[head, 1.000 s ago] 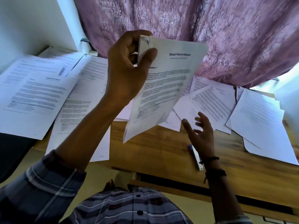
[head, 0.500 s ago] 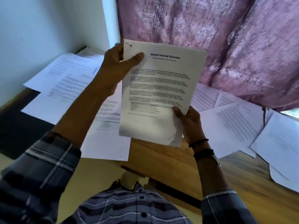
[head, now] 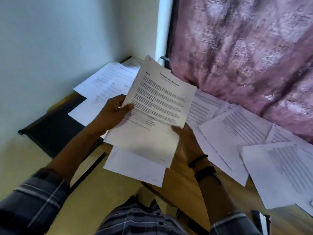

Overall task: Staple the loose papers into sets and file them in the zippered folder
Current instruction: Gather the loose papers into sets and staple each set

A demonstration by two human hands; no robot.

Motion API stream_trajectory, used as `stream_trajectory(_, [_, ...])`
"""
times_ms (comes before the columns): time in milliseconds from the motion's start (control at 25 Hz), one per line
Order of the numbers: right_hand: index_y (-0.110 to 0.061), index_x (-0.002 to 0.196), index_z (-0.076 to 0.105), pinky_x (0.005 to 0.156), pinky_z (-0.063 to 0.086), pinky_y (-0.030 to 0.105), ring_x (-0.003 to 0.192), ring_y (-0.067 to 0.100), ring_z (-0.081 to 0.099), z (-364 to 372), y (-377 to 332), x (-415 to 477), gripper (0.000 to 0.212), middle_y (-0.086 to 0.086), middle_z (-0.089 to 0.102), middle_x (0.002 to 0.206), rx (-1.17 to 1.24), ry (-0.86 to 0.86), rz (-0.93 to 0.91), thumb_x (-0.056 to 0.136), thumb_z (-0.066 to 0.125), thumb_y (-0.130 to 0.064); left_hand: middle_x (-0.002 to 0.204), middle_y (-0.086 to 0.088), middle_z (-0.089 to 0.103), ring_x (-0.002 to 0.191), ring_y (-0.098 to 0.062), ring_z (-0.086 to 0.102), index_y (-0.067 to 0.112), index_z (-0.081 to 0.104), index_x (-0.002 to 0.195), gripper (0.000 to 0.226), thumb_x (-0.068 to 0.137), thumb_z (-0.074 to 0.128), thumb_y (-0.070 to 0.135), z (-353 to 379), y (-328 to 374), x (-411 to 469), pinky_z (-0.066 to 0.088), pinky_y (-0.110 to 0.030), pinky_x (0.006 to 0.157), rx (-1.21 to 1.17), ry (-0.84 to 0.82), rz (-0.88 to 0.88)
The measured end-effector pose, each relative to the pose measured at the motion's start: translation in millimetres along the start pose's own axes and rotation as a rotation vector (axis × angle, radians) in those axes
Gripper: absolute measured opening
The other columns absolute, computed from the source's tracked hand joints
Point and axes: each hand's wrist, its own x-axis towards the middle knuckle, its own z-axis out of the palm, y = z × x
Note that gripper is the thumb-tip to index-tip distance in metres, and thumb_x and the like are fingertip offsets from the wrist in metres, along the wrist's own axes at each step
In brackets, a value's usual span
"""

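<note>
- Holding a paper set up over the desk, the left hand pinched its left edge, thumb pressed flat on the printed face and the other fingers curled behind.
- At the lower right corner, the right hand had its thumb on the front. Its other fingers were hidden under the sheets, so I cannot tell how they lay.
- The set was tilted, its top corner leaning toward the room corner, clear of the desk. Its sheet edges were slightly fanned at the bottom.
- Open room: bare wood showed only in a strip under and around the right hand, running to the desk's near edge.
- One loose sheet lay just below the set and reached past the near edge.
- A spread of loose papers covered the back left of the desk, up against the wall.
- Overlapping right-side papers filled the other side, some hanging off the near edge.
- A pink curtain hung at the back, its lower folds touching the rear papers.
- A dark flat object sat at the desk's left end, partly under papers and too blurred to identify.
- Dark wristbands were on the right wrist and a plaid sleeve on the left arm.
</note>
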Motion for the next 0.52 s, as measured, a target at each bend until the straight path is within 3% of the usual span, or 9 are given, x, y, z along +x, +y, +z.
stream_trajectory(160, [-0.009,0.128,0.056,0.074,0.06,0.034,0.098,0.022,0.068,64,12,18,0.036,0.011,0.067,0.119,-0.101,-0.168,0.133,0.093,0.059,-0.001,0.104,-0.009,0.068,0.091,-0.021,0.063,0.008,0.064,0.104,0.012,0.094,0.062,0.015,-73,-52,6,0.049,-0.033,0.08,0.253,0.005,-0.131])
stream_trajectory(200, [-0.007,0.127,0.057,0.074,0.061,0.036,0.094,0.021,0.069,85,18,22,0.037,0.014,0.067,0.118,-0.115,-0.22,0.173,0.091,0.062,0.0,0.107,-0.01,0.067,0.094,-0.023,0.063,0.009,0.065,0.105,0.015,0.093,0.064,0.017,-94,-67,5,0.048,-0.034,0.082,0.306,0.022,-0.187])
stream_trajectory(320, [0.004,0.117,0.057,0.073,0.061,0.044,0.084,0.027,0.07,154,48,35,0.034,0.028,0.066,0.107,-0.18,-0.36,0.282,0.086,0.07,-0.001,0.103,-0.015,0.069,0.088,-0.023,0.062,0.004,0.066,0.107,0.028,0.083,0.069,0.018,-157,-106,-4,0.048,-0.029,0.071,0.348,0.116,-0.317])
stream_trajectory(400, [0.011,0.107,0.055,0.074,0.06,0.048,0.078,0.032,0.069,196,70,37,0.029,0.022,0.059,0.084,-0.221,-0.438,0.332,0.085,0.071,-0.001,0.093,-0.019,0.067,0.08,-0.022,0.057,-0.001,0.065,0.098,0.03,0.074,0.068,0.016,-186,-125,-11,0.042,-0.025,0.06,0.336,0.143,-0.399])
stream_trajectory(520, [0.007,0.12,0.053,0.069,0.062,0.035,0.078,0.025,0.068,237,89,37,0.035,0.012,0.063,0.089,-0.191,-0.5,0.366,0.088,0.066,0.002,0.089,-0.019,0.063,0.08,-0.023,0.054,-0.002,0.064,0.094,0.036,0.066,0.061,0.021,-209,-150,-11,0.039,-0.029,0.064,0.344,0.133,-0.505])
